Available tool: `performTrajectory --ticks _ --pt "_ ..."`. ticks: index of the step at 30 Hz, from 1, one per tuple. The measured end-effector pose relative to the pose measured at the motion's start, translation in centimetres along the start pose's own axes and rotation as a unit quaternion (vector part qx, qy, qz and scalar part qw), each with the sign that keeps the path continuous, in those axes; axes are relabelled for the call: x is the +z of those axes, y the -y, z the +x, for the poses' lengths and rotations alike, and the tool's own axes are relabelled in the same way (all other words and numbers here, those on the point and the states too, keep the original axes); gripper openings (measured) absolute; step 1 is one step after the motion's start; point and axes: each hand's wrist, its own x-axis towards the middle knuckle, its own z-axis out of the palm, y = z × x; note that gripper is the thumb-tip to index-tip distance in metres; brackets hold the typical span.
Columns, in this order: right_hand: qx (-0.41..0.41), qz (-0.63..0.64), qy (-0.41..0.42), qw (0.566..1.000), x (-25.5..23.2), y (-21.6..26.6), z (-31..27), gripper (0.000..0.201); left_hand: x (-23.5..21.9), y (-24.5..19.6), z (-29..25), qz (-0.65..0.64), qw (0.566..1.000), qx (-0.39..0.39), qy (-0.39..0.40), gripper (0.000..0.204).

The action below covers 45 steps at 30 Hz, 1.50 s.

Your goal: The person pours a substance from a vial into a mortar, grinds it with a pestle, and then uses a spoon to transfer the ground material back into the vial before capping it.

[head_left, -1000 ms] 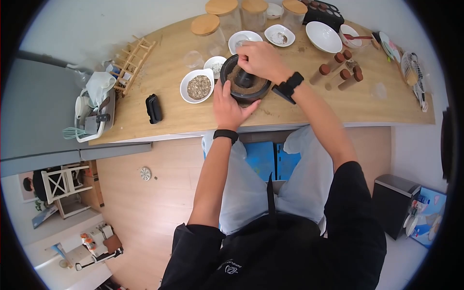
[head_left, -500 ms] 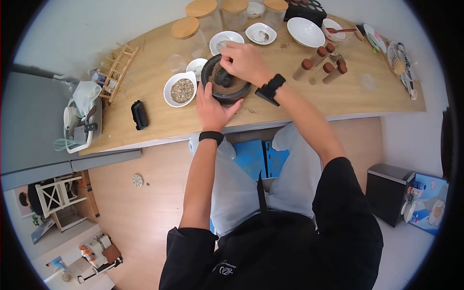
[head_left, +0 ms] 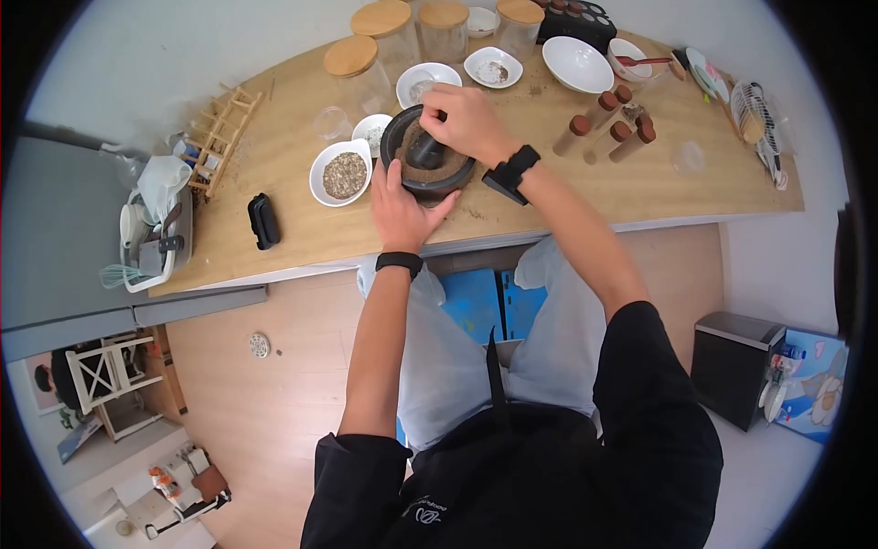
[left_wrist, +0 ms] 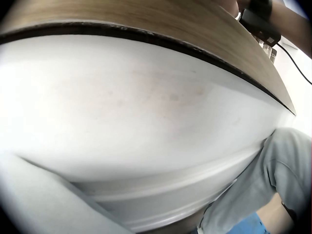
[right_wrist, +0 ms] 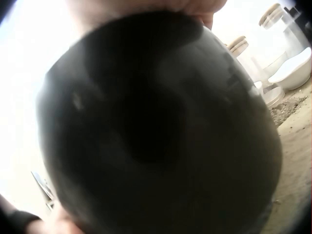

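Note:
A dark stone mortar (head_left: pixel 448 186) stands near the table's front edge, with brown ground powder (head_left: pixel 451 165) inside. My right hand (head_left: pixel 466 121) grips the top of a dark pestle (head_left: pixel 426 150), which leans in the bowl with its lower end in the powder. Around the mortar's left and front wall, my left hand (head_left: pixel 405 210) holds it, thumb along the front. The mortar's dark wall (right_wrist: pixel 161 126) fills most of the right wrist view. Left of it sits a white bowl (head_left: pixel 344 174) of coarse grey-brown bits.
Wooden-lidded glass jars (head_left: pixel 355 69) and white dishes (head_left: pixel 494 68) stand behind. Brown-capped tubes (head_left: pixel 573 134) are to the right, with a large white bowl (head_left: pixel 578 64) beyond. A black case (head_left: pixel 263 221), wooden rack (head_left: pixel 219 137) and utensil basket (head_left: pixel 165 229) lie left.
The head view has shifted, so the table now appears further left. The pestle leans more, and its lower end has moved within the mortar. Both hands keep their places on mortar and pestle.

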Motion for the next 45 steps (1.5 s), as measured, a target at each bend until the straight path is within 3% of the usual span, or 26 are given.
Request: performTrajectory --ticks 1,2,4,9,15,17,19,21,22,23,26,29,30,34,38,40,41,43,45 --pt "-0.006 0.042 0.058 0.997 0.0 -0.1 0.0 0.008 0.1 0.0 -0.1 0.005 1.000 -0.010 0.009 0.109" --pt "-0.006 0.044 0.058 0.997 -0.1 0.0 -0.1 0.008 0.1 0.2 -0.1 0.011 1.000 -0.017 0.016 0.113" --pt "-0.032 -0.044 -0.051 0.997 -0.2 0.1 0.4 0.010 -0.2 0.3 0.1 0.009 1.000 -0.010 0.017 0.113" --pt "-0.039 0.001 -0.003 0.999 0.0 1.0 -0.2 0.012 -0.1 0.0 0.1 0.001 1.000 -0.016 0.020 0.111" --pt "-0.014 -0.021 -0.053 0.998 0.0 1.1 -0.3 0.013 0.0 0.2 0.2 0.005 1.000 0.002 0.006 0.111" --pt "-0.022 0.051 0.044 0.997 -0.2 0.6 0.0 0.013 0.0 -0.1 0.2 -0.010 1.000 -0.018 0.001 0.104" --pt "-0.042 0.017 0.030 0.999 -0.2 0.2 0.4 0.014 -0.3 -0.3 0.4 -0.015 1.000 -0.013 0.000 0.104" --pt "-0.011 -0.046 -0.062 0.997 -0.4 0.3 0.4 0.013 -0.6 -0.2 0.6 -0.018 1.000 -0.010 0.000 0.104" --pt "0.008 -0.045 -0.066 0.997 -0.2 0.7 0.1 0.013 -0.5 -0.2 0.6 -0.010 1.000 -0.018 0.006 0.104" --pt "0.009 -0.045 -0.065 0.997 -0.1 1.0 -0.2 0.013 -0.5 -0.3 0.5 -0.002 1.000 -0.025 0.013 0.104" --pt "-0.054 0.030 0.039 0.997 -0.2 1.2 0.0 0.011 -0.4 -0.2 0.5 -0.013 1.000 -0.012 0.001 0.103" --pt "-0.051 -0.039 0.023 0.998 -0.5 0.2 0.9 0.012 -0.5 -0.3 0.4 -0.011 1.000 -0.026 0.008 0.102" --pt "-0.024 -0.031 -0.030 0.999 -0.4 0.2 0.8 0.011 -0.4 -0.1 0.6 -0.008 1.000 -0.025 0.005 0.102" --pt "-0.051 0.048 0.060 0.996 -0.3 1.0 0.3 0.008 -0.3 0.0 0.5 -0.016 1.000 -0.012 -0.003 0.103" --pt "-0.068 -0.025 0.047 0.996 -0.3 0.4 1.0 0.009 -0.4 -0.3 0.5 -0.013 1.000 -0.015 0.002 0.103" --pt "0.017 -0.015 -0.028 0.999 0.1 0.9 0.2 0.010 -0.4 -0.1 0.7 -0.014 1.000 -0.007 -0.006 0.103" --pt "0.016 -0.015 -0.027 0.999 0.0 1.0 0.1 0.010 -0.3 -0.2 0.7 -0.015 1.000 -0.001 -0.010 0.103" --pt "-0.007 0.033 0.058 0.998 -0.2 1.0 0.0 0.010 -0.3 -0.2 0.7 -0.016 1.000 -0.002 -0.010 0.103" --pt "0.005 0.011 0.036 0.999 -0.2 0.5 0.1 0.009 -0.4 -0.3 0.4 -0.018 1.000 -0.002 -0.010 0.103"
